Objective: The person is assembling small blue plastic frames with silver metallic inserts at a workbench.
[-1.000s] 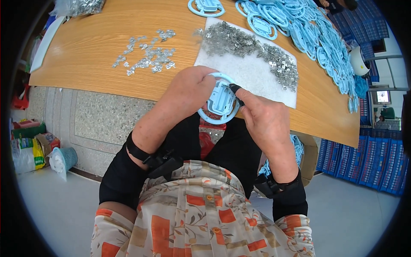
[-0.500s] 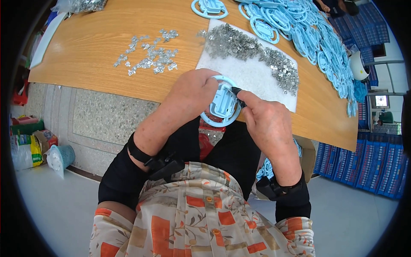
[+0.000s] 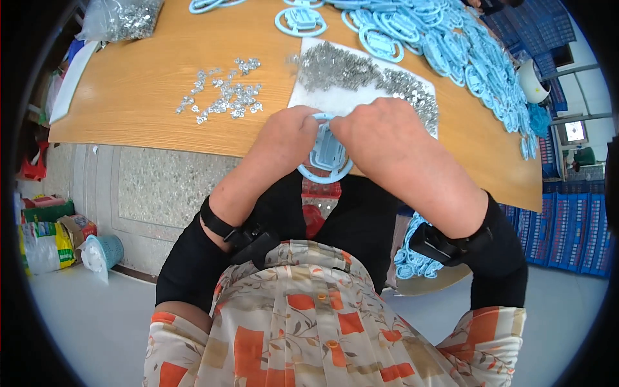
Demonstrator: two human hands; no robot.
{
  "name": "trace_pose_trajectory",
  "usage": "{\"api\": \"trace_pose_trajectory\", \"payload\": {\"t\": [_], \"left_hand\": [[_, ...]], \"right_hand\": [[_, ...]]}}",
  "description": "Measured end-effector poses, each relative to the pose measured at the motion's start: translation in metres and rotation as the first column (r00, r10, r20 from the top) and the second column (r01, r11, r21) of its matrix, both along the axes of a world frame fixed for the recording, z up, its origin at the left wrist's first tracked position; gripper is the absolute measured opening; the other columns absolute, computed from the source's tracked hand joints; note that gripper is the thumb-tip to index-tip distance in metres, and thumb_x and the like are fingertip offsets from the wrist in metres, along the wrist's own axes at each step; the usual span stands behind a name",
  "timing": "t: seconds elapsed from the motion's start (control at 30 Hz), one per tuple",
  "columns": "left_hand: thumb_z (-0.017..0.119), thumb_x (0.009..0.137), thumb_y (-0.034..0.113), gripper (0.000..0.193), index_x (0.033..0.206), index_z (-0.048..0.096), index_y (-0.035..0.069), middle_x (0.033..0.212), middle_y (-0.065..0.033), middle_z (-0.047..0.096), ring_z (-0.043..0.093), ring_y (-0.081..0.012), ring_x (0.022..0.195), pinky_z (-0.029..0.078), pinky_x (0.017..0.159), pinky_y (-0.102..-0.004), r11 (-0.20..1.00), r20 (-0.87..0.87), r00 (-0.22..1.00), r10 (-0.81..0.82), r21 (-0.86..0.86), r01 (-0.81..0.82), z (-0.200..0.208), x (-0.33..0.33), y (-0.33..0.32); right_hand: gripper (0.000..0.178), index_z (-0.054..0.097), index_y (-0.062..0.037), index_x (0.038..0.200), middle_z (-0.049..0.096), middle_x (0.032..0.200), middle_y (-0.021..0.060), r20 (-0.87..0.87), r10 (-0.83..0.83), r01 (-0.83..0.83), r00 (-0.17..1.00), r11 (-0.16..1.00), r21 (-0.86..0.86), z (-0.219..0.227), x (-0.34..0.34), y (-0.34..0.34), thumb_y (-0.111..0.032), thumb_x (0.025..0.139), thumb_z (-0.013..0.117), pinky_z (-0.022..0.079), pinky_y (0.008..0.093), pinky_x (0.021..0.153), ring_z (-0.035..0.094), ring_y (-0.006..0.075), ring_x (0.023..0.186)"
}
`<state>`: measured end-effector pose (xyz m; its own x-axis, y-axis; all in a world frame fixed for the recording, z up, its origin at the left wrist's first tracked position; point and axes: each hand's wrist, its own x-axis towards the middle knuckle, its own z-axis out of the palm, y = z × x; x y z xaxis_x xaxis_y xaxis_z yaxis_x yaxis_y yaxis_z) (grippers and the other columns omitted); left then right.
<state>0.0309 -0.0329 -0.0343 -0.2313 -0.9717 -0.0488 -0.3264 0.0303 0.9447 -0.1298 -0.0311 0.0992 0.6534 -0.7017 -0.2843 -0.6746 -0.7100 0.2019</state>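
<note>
A light-blue plastic toy steering wheel (image 3: 330,152) is held over my lap at the table's front edge. My left hand (image 3: 289,137) is closed on its upper left rim. On the upper right rim rests my right hand (image 3: 382,132), fingers curled in and mostly hidden behind its back; whatever is in them does not show. Beyond the hands lies a white padded sheet (image 3: 314,99), with many small metal pieces (image 3: 338,66) heaped on it. More metal pieces (image 3: 229,97) are scattered on the wood to its left.
A large heap of light-blue wheels (image 3: 461,58) covers the table's far right, with single wheels (image 3: 300,22) nearby. A clear bag of metal pieces (image 3: 132,20) stands at the far left. Below the table are more blue parts (image 3: 412,261) and a blue basket (image 3: 109,250).
My right hand has turned and moved up over the wheel's top rim; the dark tool that showed in its fingers is now out of sight. My left hand keeps hold of the wheel.
</note>
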Motion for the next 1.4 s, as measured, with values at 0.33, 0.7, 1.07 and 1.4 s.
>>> {"api": "trace_pose_trajectory", "payload": {"t": [0.33, 0.7, 1.07, 1.4], "left_hand": [[0.047, 0.101, 0.014, 0.034, 0.127, 0.059, -0.004, 0.102, -0.0057, 0.067, 0.063, -0.0091, 0.084, 0.053, 0.069, -0.0246, 0.978, -0.417, 0.908, 0.043, 0.201, 0.046, 0.029, 0.002, 0.023], [0.051, 0.096, 0.013, 0.042, 0.136, 0.053, 0.001, 0.106, -0.0066, 0.065, 0.063, -0.014, 0.096, 0.05, 0.082, -0.0308, 0.925, 0.1, 0.967, -0.233, -0.284, 0.252, 0.034, -0.009, 0.043], [0.047, 0.105, 0.028, 0.042, 0.136, 0.05, 0.001, 0.1, -0.0118, 0.064, 0.069, -0.0199, 0.079, 0.059, 0.065, -0.0295, 0.853, -0.835, 0.55, 0.013, 0.296, 0.429, 0.02, -0.028, 0.046], [0.056, 0.1, 0.03, 0.045, 0.133, 0.053, -0.001, 0.101, -0.0172, 0.066, 0.07, -0.0267, 0.077, 0.059, 0.06, -0.0316, 0.782, -0.865, 0.501, -0.009, 0.306, 0.542, 0.012, -0.031, 0.048]], "right_hand": [[0.03, 0.051, -0.0091, 0.124, 0.064, 0.079, 0.0119, 0.8, -0.553, 0.311, 0.232, 0.821, 0.478, -0.068, -0.069, 0.058, -0.01, 0.095, 0.059, 0.046, 0.0329, 0.06, 0.062, 0.0185, 0.068], [0.017, 0.06, -0.0009, 0.108, 0.063, 0.079, 0.0004, 0.352, -0.907, -0.182, -0.233, 0.396, 0.9, -0.069, -0.076, 0.069, -0.009, 0.096, 0.052, 0.028, 0.0166, 0.045, 0.044, 0.002, 0.053], [0.024, 0.059, 0.0063, 0.116, 0.06, 0.099, 0.0043, 0.779, -0.535, 0.116, -0.328, 0.795, 0.595, -0.098, -0.055, 0.068, -0.001, 0.094, 0.063, 0.051, 0.0263, 0.076, 0.063, 0.0096, 0.077], [0.022, 0.056, 0.0051, 0.115, 0.064, 0.087, 0.0061, 0.473, -0.804, -0.225, -0.359, 0.567, 0.792, -0.094, -0.062, 0.062, 0.003, 0.093, 0.06, 0.053, 0.026, 0.057, 0.067, 0.0159, 0.064]]}}
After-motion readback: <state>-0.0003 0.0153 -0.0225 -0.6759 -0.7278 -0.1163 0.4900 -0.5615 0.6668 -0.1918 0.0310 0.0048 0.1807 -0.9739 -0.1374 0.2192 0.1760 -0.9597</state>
